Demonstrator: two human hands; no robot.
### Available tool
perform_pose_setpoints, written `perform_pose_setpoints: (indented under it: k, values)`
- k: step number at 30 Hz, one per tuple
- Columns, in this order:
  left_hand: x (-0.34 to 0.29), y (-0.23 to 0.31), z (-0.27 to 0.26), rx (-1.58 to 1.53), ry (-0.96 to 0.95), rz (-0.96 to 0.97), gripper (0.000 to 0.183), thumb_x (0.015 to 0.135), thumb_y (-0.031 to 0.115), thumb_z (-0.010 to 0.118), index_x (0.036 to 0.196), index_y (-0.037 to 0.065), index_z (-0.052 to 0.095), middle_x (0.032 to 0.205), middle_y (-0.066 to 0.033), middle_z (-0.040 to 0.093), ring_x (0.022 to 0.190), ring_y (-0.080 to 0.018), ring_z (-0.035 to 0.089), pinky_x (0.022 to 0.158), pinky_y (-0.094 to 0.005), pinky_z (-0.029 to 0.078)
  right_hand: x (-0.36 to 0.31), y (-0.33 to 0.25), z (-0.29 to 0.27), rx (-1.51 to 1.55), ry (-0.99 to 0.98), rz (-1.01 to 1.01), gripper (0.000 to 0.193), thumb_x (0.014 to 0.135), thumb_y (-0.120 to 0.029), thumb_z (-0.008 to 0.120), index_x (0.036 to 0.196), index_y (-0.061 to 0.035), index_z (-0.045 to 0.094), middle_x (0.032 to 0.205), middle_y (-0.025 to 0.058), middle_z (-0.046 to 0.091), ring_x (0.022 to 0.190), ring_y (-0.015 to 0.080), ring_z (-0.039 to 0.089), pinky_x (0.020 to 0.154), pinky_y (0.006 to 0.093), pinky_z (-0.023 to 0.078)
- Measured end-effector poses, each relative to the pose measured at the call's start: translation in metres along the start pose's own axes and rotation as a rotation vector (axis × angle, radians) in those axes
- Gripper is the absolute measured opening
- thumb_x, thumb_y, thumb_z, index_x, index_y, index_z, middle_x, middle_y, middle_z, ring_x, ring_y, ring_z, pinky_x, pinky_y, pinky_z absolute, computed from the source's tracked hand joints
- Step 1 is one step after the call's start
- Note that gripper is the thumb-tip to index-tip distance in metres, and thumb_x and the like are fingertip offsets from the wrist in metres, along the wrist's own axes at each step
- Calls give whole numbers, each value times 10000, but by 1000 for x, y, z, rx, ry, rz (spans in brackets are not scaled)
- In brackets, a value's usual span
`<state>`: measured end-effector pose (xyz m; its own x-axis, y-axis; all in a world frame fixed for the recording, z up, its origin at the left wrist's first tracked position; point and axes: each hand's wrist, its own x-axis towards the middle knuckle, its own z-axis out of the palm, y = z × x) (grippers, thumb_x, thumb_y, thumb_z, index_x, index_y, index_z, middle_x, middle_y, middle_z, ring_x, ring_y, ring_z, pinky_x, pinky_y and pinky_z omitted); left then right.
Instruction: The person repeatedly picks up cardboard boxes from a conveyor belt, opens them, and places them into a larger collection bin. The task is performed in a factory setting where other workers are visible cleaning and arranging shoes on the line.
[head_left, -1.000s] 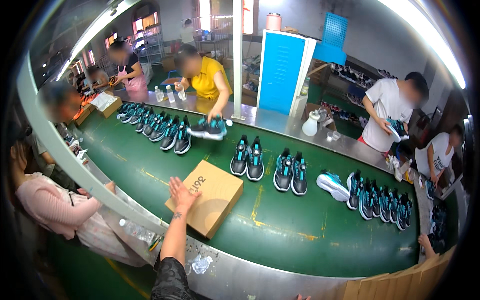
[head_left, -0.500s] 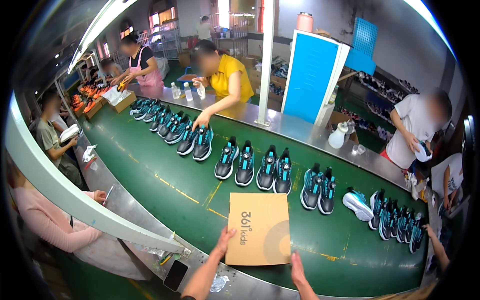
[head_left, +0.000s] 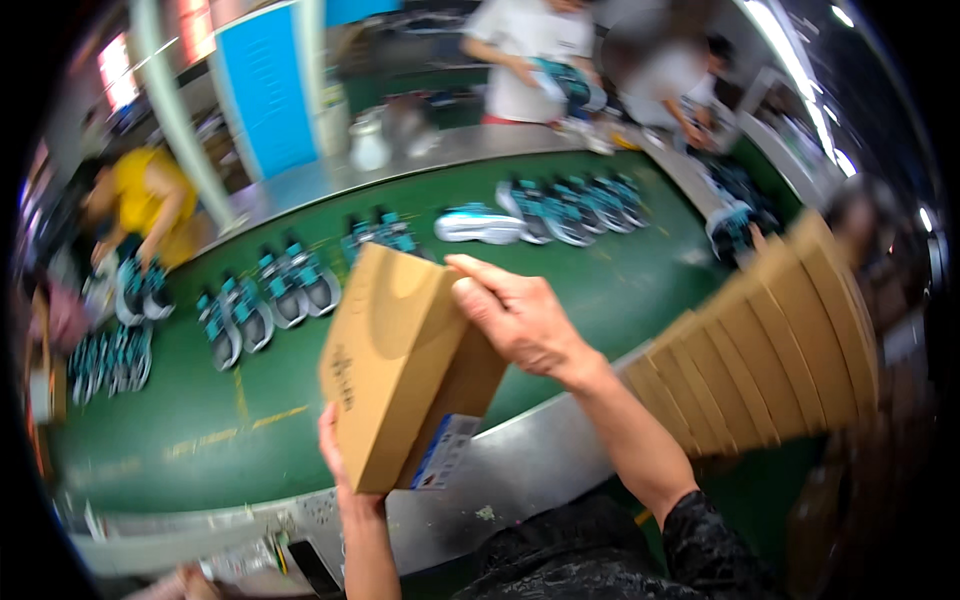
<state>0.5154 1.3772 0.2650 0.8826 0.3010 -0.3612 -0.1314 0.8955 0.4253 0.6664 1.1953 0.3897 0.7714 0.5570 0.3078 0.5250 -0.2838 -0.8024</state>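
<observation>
A brown cardboard shoebox [head_left: 385, 350] is held up, tilted, over the near edge of the green work surface. My right hand [head_left: 520, 318] grips its upper right edge, thumb on the lid. Around the lower left corner closes my left hand [head_left: 340, 455], its fingers partly hidden by the box. A blue-and-white label [head_left: 443, 452] shows on the box's near end. Just behind the box, a pair of black-and-teal sneakers [head_left: 390, 232] is partly covered by it.
More sneakers [head_left: 295, 283] stand in pairs along the green surface [head_left: 300, 380], one [head_left: 480, 225] lying on its side. Stacked brown shoeboxes [head_left: 760, 350] rise at the right. A phone [head_left: 313, 567] lies at the lower left. Co-workers handle shoes across the far ledge [head_left: 430, 150].
The view has swung to the right, bringing the stacked boxes into sight. The shoebox has been lifted and tilted. My right hand has gone from beside the box to gripping its upper edge.
</observation>
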Motion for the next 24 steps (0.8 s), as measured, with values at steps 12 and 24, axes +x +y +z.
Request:
perform_pose_setpoints:
  k: [12, 24]
  values:
    - [-55, -91, 106, 336, -215, 275, 564, 895, 416, 402, 1308, 36, 347, 1287, -154, 426, 1121, -262, 451, 960, -384, 364, -207, -62, -163, -114, 488, -489, 615, 860, -292, 554, 1299, 73, 326, 1301, 254, 393, 1216, 392, 393, 994, 466, 318]
    - [-175, -283, 392, 314, -812, 788, 600, 938, 411, 349, 1397, 53, 205, 1413, -136, 282, 1272, -230, 311, 1058, -382, 230, -284, -65, -533, 47, 740, -412, 471, 961, -404, 315, 1154, 2, 455, 999, 109, 533, 933, 194, 509, 857, 343, 409]
